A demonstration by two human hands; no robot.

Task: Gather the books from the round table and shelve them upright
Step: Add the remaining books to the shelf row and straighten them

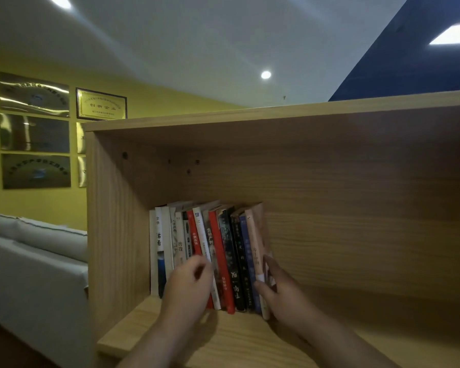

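Books (223, 251): a row of slim paperbacks stood upright on the shelf (250, 341), leaning slightly. Judged light, floppy and slick, best pinched low across the spine. My right hand (282, 293) gripped the end book (255, 243) between thumb and fingers. My left hand (189, 285) had fingers curled at the spines; I could not tell if they held anything.

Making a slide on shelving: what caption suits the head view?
Left hand at the spines, right hand gripping the right end of a leaning row of books on the wooden shelf.
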